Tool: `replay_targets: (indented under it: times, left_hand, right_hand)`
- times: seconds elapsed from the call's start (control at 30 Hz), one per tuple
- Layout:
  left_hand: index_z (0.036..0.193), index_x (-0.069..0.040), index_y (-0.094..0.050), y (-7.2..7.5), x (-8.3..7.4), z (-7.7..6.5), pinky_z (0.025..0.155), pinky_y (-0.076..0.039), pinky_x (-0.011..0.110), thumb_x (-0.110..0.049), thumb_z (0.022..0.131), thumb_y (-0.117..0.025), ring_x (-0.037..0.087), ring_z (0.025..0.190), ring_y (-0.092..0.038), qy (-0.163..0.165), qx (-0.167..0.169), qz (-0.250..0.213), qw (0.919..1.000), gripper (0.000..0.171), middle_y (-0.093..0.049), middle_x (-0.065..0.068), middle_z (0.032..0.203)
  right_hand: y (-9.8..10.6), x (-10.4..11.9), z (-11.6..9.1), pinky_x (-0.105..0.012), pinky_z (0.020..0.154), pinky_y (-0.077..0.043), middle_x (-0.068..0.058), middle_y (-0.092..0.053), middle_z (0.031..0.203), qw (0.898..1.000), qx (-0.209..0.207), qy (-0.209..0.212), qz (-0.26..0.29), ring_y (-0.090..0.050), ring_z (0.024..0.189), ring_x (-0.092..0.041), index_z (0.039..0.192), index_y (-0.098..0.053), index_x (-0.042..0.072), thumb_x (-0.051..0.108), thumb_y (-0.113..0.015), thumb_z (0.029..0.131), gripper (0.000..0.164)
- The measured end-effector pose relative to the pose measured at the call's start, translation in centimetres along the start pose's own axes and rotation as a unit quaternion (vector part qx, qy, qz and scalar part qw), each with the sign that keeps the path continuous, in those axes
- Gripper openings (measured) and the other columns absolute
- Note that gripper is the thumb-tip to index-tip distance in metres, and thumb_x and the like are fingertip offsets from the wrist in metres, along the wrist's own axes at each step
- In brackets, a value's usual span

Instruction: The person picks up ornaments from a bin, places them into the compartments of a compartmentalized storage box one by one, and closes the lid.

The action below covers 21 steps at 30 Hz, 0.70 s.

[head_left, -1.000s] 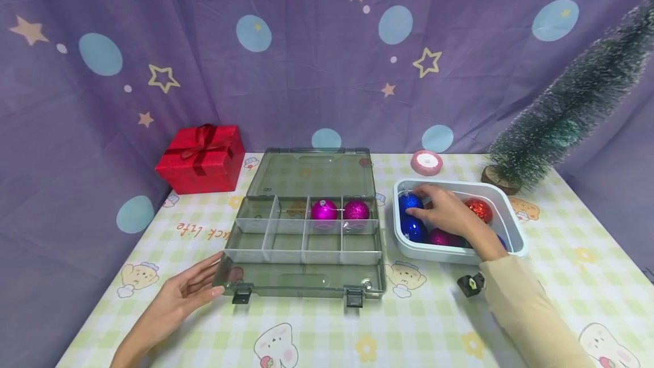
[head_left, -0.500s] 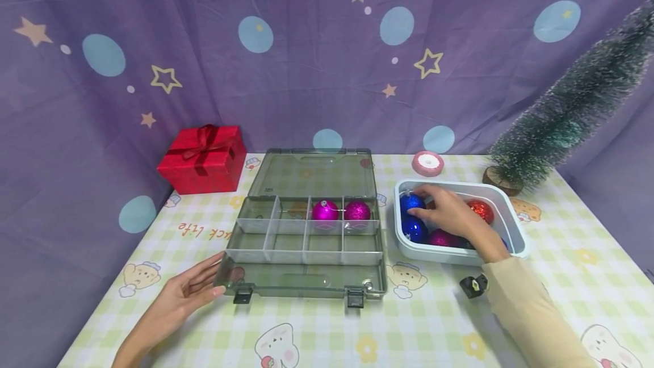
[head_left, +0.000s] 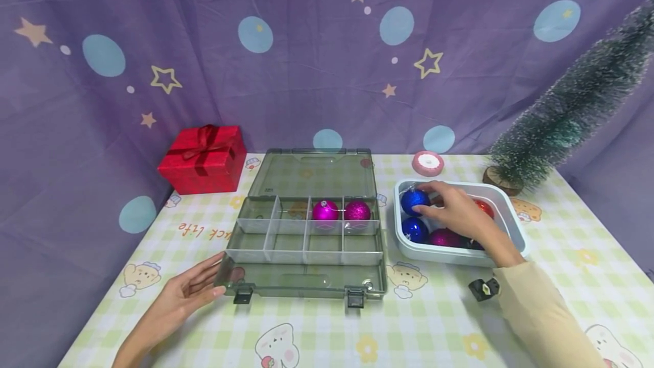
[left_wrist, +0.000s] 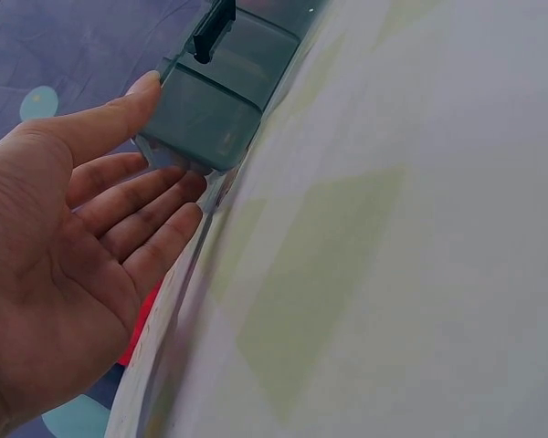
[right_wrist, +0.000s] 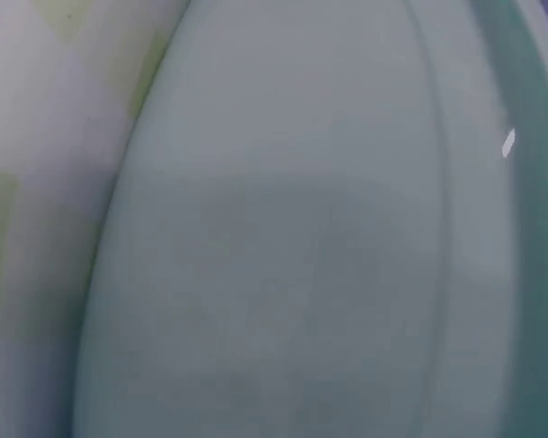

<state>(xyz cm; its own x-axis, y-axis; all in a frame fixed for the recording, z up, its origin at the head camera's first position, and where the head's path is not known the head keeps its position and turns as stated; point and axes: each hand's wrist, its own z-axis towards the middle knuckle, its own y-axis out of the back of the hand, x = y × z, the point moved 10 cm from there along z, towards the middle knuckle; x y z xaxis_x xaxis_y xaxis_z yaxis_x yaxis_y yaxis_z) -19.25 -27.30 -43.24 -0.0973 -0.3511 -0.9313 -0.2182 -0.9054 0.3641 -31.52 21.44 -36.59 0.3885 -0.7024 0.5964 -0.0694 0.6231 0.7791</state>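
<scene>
In the head view, my right hand (head_left: pixel 452 209) reaches into a pale blue tub (head_left: pixel 517 230) and pinches a glittery blue Christmas bauble (head_left: pixel 415 202) between thumb and fingers. A shiny blue bauble (head_left: pixel 415 230) lies just in front of it, near a magenta bauble (head_left: pixel 444 238) and a partly hidden red one (head_left: pixel 484 208). With fingers extended, my left hand (left_wrist: pixel 82 228) touches the left front corner of a grey see-through compartment box (head_left: pixel 301 283). Two magenta baubles, one smooth (head_left: pixel 325 212) and one glittery (head_left: pixel 357 211), occupy separate back-row compartments. The right wrist view shows only the tub's wall and some cloth.
The box's lid (head_left: pixel 311 172) leans open at the back. A red gift box (head_left: pixel 204 158) stands back left, a ribbon roll (head_left: pixel 428 163) behind the tub. A small frosted tree (head_left: pixel 562 107) rises back right. A small black object (head_left: pixel 483 288) is by the right sleeve.
My right hand has lifted the glittery blue bauble slightly and shifted a little to the right with it. The left hand stays at the box corner.
</scene>
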Motion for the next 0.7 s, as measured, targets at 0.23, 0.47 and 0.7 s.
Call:
replay_targets:
  times: [0.23,0.47,0.7]
  left_hand:
    - [0.155,0.008,-0.038,0.0,-0.1,0.0,0.101,-0.044,0.014,-0.008,0.1,-0.07,-0.007,0.126,-0.05,-0.009,-0.001,0.002,1.0,0.066,-0.046,0.032,0.15]
    - [0.156,0.007,-0.037,0.0,-0.1,0.0,0.101,-0.045,0.014,-0.01,0.101,-0.069,-0.006,0.126,-0.05,0.0,0.002,0.0,1.0,0.066,-0.045,0.032,0.151]
    - [0.157,0.004,-0.039,0.0,-0.1,-0.1,0.1,-0.045,0.014,-0.012,0.102,-0.069,-0.007,0.125,-0.05,0.01,0.002,0.005,0.9999,0.065,-0.045,0.03,0.152]
  right_hand:
    - [1.2,1.0,-0.7,-0.056,0.09,-0.057,-0.022,-0.069,0.123,1.0,-0.006,0.0,0.018,-0.069,0.105,-0.039,0.135,-0.062,-0.003,0.022,-0.076,0.098,0.047]
    - [2.4,2.1,-1.2,-0.053,0.086,-0.06,-0.02,-0.068,0.127,0.999,-0.02,0.009,0.027,-0.07,0.106,-0.039,0.133,-0.064,0.001,0.022,-0.077,0.097,0.044]
    - [3.2,3.0,-1.2,-0.052,0.084,-0.061,-0.018,-0.068,0.13,0.999,-0.029,0.016,0.027,-0.07,0.106,-0.038,0.135,-0.064,0.005,0.024,-0.078,0.097,0.046]
